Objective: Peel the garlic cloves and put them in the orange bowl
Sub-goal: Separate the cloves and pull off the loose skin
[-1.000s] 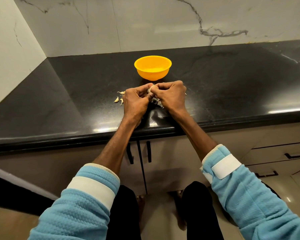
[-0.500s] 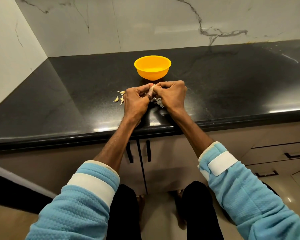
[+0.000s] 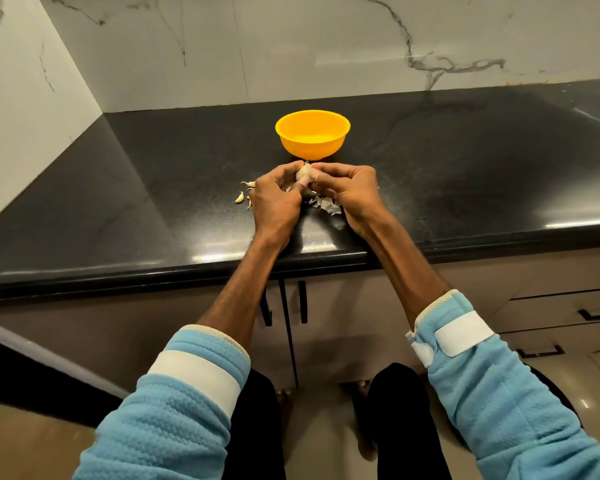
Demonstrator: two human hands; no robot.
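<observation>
Garlic clove (image 3: 303, 172) sits pinched between the fingertips of both hands, just above the tabletop (image 3: 118, 209), about midway along and a little in from the front edge. The left hand (image 3: 274, 202) curls fingers and thumb round the clove's near end. The right hand (image 3: 349, 194) closes its grip on the far side, thumb and forefinger nipping at what looks like skin. Both grips are tight, and so little of the clove shows between them that its long axis is hard to read; it seems to point away from the person.

Peel scraps (image 3: 326, 206) lie on the tabletop below the right hand. A few loose cloves (image 3: 245, 194) lie just beside the left hand, on its outer side.

The orange bowl (image 3: 312, 152) stands straight beyond the grip, toward the back edge, near the fingertips but apart from them. By my reading peeling is under way, and either hand is about equally near for the short forward drop.
</observation>
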